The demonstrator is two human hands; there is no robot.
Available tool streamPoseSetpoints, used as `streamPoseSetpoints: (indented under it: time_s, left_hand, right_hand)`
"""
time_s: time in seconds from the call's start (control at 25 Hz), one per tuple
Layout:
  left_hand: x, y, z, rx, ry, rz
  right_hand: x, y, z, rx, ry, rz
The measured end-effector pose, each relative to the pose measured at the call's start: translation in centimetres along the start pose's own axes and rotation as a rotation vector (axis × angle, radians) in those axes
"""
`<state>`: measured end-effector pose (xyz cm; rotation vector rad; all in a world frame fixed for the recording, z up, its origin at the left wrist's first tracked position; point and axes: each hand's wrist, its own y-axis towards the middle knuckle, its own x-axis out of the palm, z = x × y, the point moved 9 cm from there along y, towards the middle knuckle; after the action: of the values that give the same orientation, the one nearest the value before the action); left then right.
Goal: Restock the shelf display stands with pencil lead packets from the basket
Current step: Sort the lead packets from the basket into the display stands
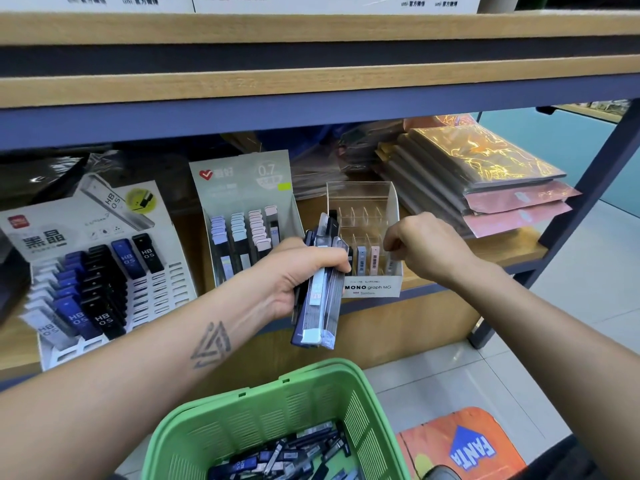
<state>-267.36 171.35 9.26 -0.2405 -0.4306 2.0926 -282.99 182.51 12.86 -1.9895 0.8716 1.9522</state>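
My left hand (298, 275) at centre grips fanned bundle of lead packets (320, 289). My right hand (420, 247), at 3 o'clock of it, pinches packet into clear MONO stand (372, 287). Green basket (277, 420) at 6 o'clock holds more packets.

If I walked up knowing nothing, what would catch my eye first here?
Probably the left hand in the middle, gripping a bundle of pencil lead packets in front of the shelf. Just right of it, the right hand reaches into the clear MONO display stand, which is mostly empty. At the bottom, a bright green basket holds more packets.
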Motion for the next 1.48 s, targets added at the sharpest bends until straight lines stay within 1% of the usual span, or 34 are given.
streamPoseSetpoints:
  time_s: [0.08,0.28,0.36,0.4,0.44,0.48,0.52,0.56,0.6,0.64,0.68,0.72,0.88,1.08,1.24,1.4,1.48]
  left_hand:
    - [0.0,0.0,-0.1,0.000,-0.004,-0.002]
    - [0.2,0.0,-0.1,0.002,-0.043,-0.025]
    - [0.3,-0.2,-0.1,0.002,-0.067,-0.034]
    - [0.3,-0.2,-0.2,-0.001,-0.073,-0.037]
    - [0.2,-0.3,-0.3,-0.006,-0.079,-0.039]
    - [0.2,-0.4,-0.4,-0.010,-0.089,-0.038]
    - [0.1,-0.5,-0.5,-0.013,-0.098,-0.036]
    - [0.1,-0.6,-0.5,-0.011,-0.104,-0.035]
    - [0.0,-0.8,-0.6,-0.010,-0.113,-0.034]
    - [-0.1,-0.9,-0.6,-0.011,-0.121,-0.033]
    - [-0.3,-1.0,-0.7,-0.014,-0.132,-0.029]
    - [-0.5,-1.2,-0.8,-0.018,-0.147,-0.025]
    - [-1.1,-2.1,-1.2,-0.053,-0.196,-0.035]
    - [-2.1,-3.9,-0.9,-0.035,-0.203,-0.055]
    - [-3.9,-6.2,-1.0,-0.024,-0.224,-0.043]
    - [-7.0,-7.4,-2.4,-0.046,-0.198,0.039]
    - [-8.5,-8.0,-3.0,-0.076,-0.209,0.058]
  right_hand:
    - [0.2,-0.1,0.0,0.006,-0.044,0.021]
    - [0.4,-0.3,-0.5,-0.083,-0.145,0.136]
    - [-0.3,-0.2,-0.8,-0.075,-0.097,0.165]
    - [-0.9,-0.2,-1.0,-0.048,0.020,0.176]
    - [-1.2,-0.1,-0.9,0.007,0.236,0.147]
    - [-0.8,-0.1,-1.1,0.070,0.542,0.061]
    - [0.0,-0.3,-1.9,0.114,0.862,-0.068]
    - [0.5,-0.7,-3.1,0.124,1.111,-0.190]
    - [0.9,-1.2,-4.3,0.107,1.256,-0.292]
    - [1.2,-1.7,-5.5,0.074,1.305,-0.383]
    - [1.4,-2.1,-6.5,0.041,1.296,-0.452]
    - [1.6,-2.4,-7.3,0.026,1.272,-0.488]
    - [1.7,-2.5,-8.8,0.031,1.298,-0.474]
    - [1.3,-2.4,-10.2,-0.022,1.321,-0.476]
    - [1.5,-2.6,-12.4,-0.022,1.425,-0.502]
    - [2.9,-2.4,-14.6,0.062,1.555,-0.549]
    - [3.1,-1.9,-15.1,0.093,1.661,-0.572]
